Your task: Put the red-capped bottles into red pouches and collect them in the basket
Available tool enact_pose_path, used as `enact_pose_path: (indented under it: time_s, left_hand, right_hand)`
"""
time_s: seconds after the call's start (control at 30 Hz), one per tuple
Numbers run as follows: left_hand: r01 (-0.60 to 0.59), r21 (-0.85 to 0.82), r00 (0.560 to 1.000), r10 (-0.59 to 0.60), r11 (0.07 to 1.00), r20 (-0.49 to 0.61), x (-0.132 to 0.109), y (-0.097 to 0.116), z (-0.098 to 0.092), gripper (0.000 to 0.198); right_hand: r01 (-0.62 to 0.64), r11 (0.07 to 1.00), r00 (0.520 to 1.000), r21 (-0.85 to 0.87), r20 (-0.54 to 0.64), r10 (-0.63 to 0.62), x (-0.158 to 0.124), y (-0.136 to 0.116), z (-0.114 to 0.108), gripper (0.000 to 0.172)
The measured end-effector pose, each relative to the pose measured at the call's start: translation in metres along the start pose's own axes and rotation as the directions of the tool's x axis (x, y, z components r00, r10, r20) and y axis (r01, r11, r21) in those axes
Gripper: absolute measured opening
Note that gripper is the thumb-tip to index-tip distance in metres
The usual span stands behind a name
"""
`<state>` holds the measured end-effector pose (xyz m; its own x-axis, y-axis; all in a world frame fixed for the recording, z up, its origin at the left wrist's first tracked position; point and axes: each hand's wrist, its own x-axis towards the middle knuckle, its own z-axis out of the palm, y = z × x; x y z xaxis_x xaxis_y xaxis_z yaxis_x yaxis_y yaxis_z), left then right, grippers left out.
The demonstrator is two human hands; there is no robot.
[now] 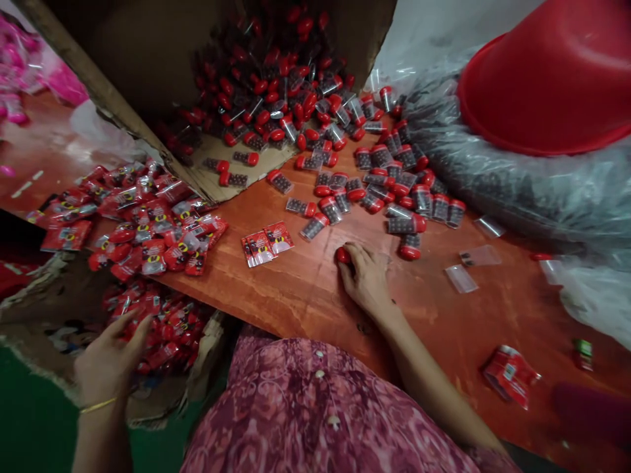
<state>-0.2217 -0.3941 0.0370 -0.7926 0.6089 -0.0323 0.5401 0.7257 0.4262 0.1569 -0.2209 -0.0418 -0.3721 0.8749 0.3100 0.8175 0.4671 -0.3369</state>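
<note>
My right hand (367,276) rests low over the table, fingers curled round a small red-capped tube. Its red cap (344,255) sticks out by the thumb, and the rest of the tube is hidden. Over a torn cardboard box (207,348) of red packets, my left hand (108,361) hangs with thumb and fingers apart and nothing visible between them. Red printed cards (263,246) lie flat left of my right hand. Beyond it spread clear tubes with red caps and dark beads (379,177). A heap of red packets (152,217) covers the table's left edge.
A tipped carton (123,52) spills more tubes from the back. At the right stand a red bucket (552,85) and a plastic-wrapped dark bundle (497,190). Clear empty tubes (462,278), a single red packet (511,376) and a small green item (584,355) lie nearer.
</note>
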Motion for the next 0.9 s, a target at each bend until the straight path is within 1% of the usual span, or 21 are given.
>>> enact_pose_path:
  time_s: [0.03, 0.07, 0.1, 0.13, 0.17, 0.2, 0.23, 0.27, 0.3, 0.33, 0.4, 0.53, 0.6, 0.63, 0.7, 0.73, 0.8, 0.83, 0.87, 0.9]
  left_hand:
    - [-0.048, -0.093, 0.999, 0.046, 0.994, -0.023, -0.008, 0.020, 0.012, 0.017]
    - [-0.144, -0.214, 0.987, 0.155, 0.966, 0.037, -0.015, 0.044, 0.025, 0.023]
    - [-0.238, -0.310, 0.961, 0.269, 0.921, 0.063, -0.020, 0.070, 0.041, 0.028]
    - [-0.341, -0.383, 0.918, 0.392, 0.859, 0.062, -0.022, 0.095, 0.057, 0.031]
    - [-0.456, -0.412, 0.853, 0.520, 0.789, 0.051, -0.021, 0.119, 0.074, 0.031]
    - [-0.549, -0.393, 0.781, 0.620, 0.738, 0.074, -0.017, 0.139, 0.089, 0.031]
    - [-0.615, -0.351, 0.723, 0.682, 0.706, 0.105, -0.011, 0.156, 0.103, 0.032]
    - [-0.658, -0.302, 0.683, 0.716, 0.690, 0.148, -0.005, 0.168, 0.114, 0.032]
    - [-0.690, -0.248, 0.650, 0.733, 0.680, 0.200, 0.001, 0.177, 0.124, 0.031]
    - [-0.710, -0.203, 0.633, 0.738, 0.674, 0.236, 0.007, 0.183, 0.130, 0.030]
    - [-0.730, -0.149, 0.620, 0.738, 0.667, 0.265, 0.013, 0.187, 0.138, 0.025]
    - [-0.746, -0.147, 0.617, 0.758, 0.649, 0.213, 0.011, 0.184, 0.141, 0.023]
    - [-0.756, -0.146, 0.612, 0.769, 0.638, 0.186, 0.008, 0.183, 0.142, 0.025]
    - [-0.756, -0.144, 0.616, 0.769, 0.638, 0.171, 0.008, 0.182, 0.142, 0.026]
    - [-0.743, -0.142, 0.642, 0.756, 0.654, 0.126, 0.005, 0.183, 0.139, 0.027]
    - [-0.733, -0.145, 0.657, 0.747, 0.664, 0.097, 0.003, 0.184, 0.135, 0.028]
    - [-0.722, -0.165, 0.677, 0.735, 0.672, 0.031, -0.005, 0.187, 0.125, 0.029]
    - [-0.726, -0.183, 0.674, 0.739, 0.663, 0.001, -0.011, 0.189, 0.119, 0.029]
    - [-0.737, -0.204, 0.662, 0.750, 0.645, -0.021, -0.018, 0.192, 0.112, 0.029]
    - [-0.750, -0.228, 0.645, 0.764, 0.621, -0.038, -0.025, 0.194, 0.107, 0.027]
  right_hand:
    - [0.009, 1.000, 1.000, 0.005, -0.005, -0.009, -0.003, -0.004, 0.001, 0.035]
    - [0.010, 1.000, 1.000, 0.000, -0.012, -0.010, -0.006, -0.007, 0.002, 0.040]
    - [0.009, 1.000, 1.000, -0.010, -0.021, -0.010, -0.008, -0.009, 0.003, 0.044]
    - [0.011, 1.000, 0.999, -0.018, -0.031, -0.011, -0.008, -0.009, 0.003, 0.046]
    - [0.017, 1.000, 0.999, -0.021, -0.039, -0.018, -0.009, -0.008, 0.003, 0.047]
    - [0.025, 1.000, 0.999, -0.018, -0.048, -0.026, -0.009, -0.007, 0.003, 0.047]
    - [0.031, 0.999, 0.998, -0.013, -0.058, -0.032, -0.009, -0.007, 0.003, 0.046]
    - [0.036, 0.999, 0.997, -0.007, -0.068, -0.037, -0.008, -0.006, 0.003, 0.045]
    - [0.041, 0.999, 0.996, 0.000, -0.076, -0.041, -0.008, -0.005, 0.003, 0.044]
    - [0.044, 0.999, 0.996, 0.009, -0.082, -0.043, -0.008, -0.005, 0.003, 0.043]
    - [0.050, 0.998, 0.995, 0.024, -0.085, -0.047, -0.008, -0.005, 0.004, 0.042]
    - [0.042, 0.999, 0.997, 0.023, -0.070, -0.040, -0.008, -0.005, 0.006, 0.043]
    - [0.023, 1.000, 0.996, 0.005, -0.090, -0.022, -0.009, -0.006, 0.003, 0.041]
    - [0.006, 1.000, 0.993, -0.004, -0.117, -0.007, -0.009, -0.007, 0.001, 0.040]
    - [-0.025, 1.000, 0.984, 0.017, -0.177, 0.028, -0.009, -0.014, -0.006, 0.037]
    - [-0.038, 0.997, 0.979, 0.066, -0.197, 0.051, -0.009, -0.020, -0.009, 0.035]
    - [-0.070, 0.962, 0.975, 0.264, -0.187, 0.122, -0.004, -0.037, -0.015, 0.031]
    - [-0.096, 0.911, 0.974, 0.402, -0.151, 0.169, -0.001, -0.047, -0.017, 0.030]
    - [-0.134, 0.828, 0.970, 0.545, -0.100, 0.222, 0.004, -0.057, -0.017, 0.030]
    - [-0.170, 0.717, 0.964, 0.676, -0.038, 0.264, 0.010, -0.067, -0.016, 0.031]
